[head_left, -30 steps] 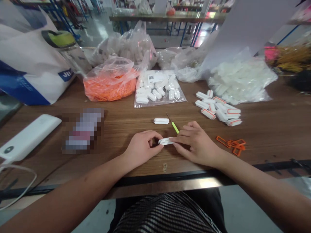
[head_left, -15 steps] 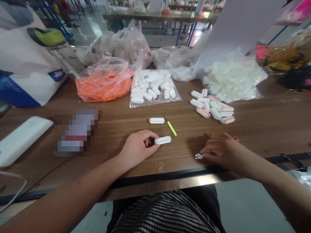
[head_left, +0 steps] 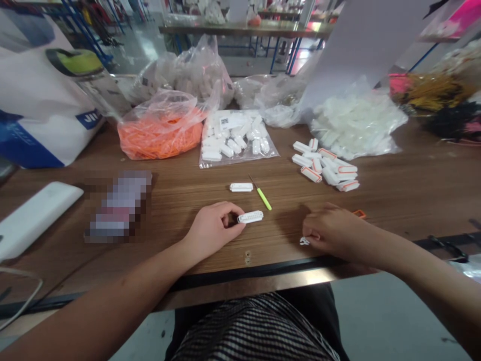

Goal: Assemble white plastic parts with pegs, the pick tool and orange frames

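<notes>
My left hand [head_left: 216, 225] pinches one end of a white connector housing [head_left: 250, 216] between thumb and fingers, its face with rows of small holes turned up. Small white plastic pieces [head_left: 304, 241] lie on the table at the fingertips of my right hand [head_left: 330, 228]. That hand's fingers are curled together, and anything between them is hidden. Just behind it an orange frame-shaped part [head_left: 359, 214] shows in part. Another white housing [head_left: 241, 187] lies beyond my left hand, beside a thin pick with a yellow-green handle [head_left: 264, 198].
A pile of white housings [head_left: 326, 165], some with orange rims, lies at the back right. Behind are bags of orange parts [head_left: 160, 133], white housings [head_left: 236, 133] and translucent pieces [head_left: 355, 120]. On the left are a blurred-out object [head_left: 120, 205] and a white device [head_left: 37, 215].
My right hand has shifted left and its fingers have curled in over the small white pieces. My left hand keeps the housing in the same place. The view has tilted slightly.
</notes>
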`<control>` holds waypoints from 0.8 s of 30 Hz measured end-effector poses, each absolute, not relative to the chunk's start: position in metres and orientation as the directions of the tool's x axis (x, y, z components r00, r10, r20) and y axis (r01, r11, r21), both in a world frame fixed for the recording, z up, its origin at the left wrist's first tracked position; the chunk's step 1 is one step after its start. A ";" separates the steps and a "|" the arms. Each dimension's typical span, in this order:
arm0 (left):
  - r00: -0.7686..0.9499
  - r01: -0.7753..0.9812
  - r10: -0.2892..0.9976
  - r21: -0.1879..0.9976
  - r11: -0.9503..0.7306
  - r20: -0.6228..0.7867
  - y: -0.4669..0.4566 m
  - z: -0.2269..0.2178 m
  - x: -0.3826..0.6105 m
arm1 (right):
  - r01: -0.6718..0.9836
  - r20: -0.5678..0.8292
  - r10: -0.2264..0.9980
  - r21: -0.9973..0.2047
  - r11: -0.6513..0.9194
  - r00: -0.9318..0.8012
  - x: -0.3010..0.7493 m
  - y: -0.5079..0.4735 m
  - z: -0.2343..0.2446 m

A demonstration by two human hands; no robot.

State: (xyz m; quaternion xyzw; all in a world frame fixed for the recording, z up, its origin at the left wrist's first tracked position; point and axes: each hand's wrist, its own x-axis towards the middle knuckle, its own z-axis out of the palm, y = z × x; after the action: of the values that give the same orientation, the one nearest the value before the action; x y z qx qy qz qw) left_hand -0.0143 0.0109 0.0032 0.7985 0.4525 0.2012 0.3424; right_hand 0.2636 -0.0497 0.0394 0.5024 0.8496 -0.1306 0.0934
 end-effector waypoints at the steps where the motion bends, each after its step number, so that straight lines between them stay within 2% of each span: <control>1: 0.508 0.584 0.861 0.730 -0.356 0.014 0.011 0.003 -0.014 | 0.879 -0.317 0.821 -0.138 0.456 -0.476 0.262 -0.046 0.041; 3: 0.509 0.577 0.860 0.734 -0.358 0.019 0.011 0.002 -0.015 | 0.873 -0.324 0.812 -0.136 0.469 -0.486 0.259 -0.040 0.043; 8: 0.519 0.564 0.854 0.737 -0.373 0.036 0.012 0.001 -0.015 | 0.833 -0.178 0.816 -0.052 0.551 -0.550 0.267 -0.033 0.040; 10: 0.519 0.564 0.854 0.735 -0.376 0.038 0.011 0.001 -0.016 | 0.834 -0.152 0.820 -0.095 0.543 -0.551 0.274 -0.035 0.038; 15: 0.524 0.564 0.851 0.732 -0.381 0.039 0.011 0.002 -0.015 | 0.900 -0.109 0.909 -0.227 0.372 -0.403 0.286 -0.049 0.029; 17: 0.526 0.568 0.849 0.729 -0.383 0.036 0.011 0.003 -0.015 | 0.882 -0.084 0.903 -0.270 0.386 -0.421 0.286 -0.054 0.026; 19: 0.527 0.573 0.849 0.723 -0.386 0.035 0.012 0.003 -0.015 | 0.869 -0.031 0.891 -0.239 0.433 -0.452 0.283 -0.057 0.023; 24: 0.526 0.568 0.849 0.725 -0.389 0.043 0.012 0.002 -0.015 | 0.835 0.063 0.835 -0.037 0.550 -0.547 0.278 -0.056 0.023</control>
State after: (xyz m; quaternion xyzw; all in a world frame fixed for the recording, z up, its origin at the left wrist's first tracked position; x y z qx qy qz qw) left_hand -0.0154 0.0122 0.0017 0.8066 0.4393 0.2095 0.3353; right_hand 0.2779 -0.0564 0.0228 0.4746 0.8794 -0.0014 -0.0367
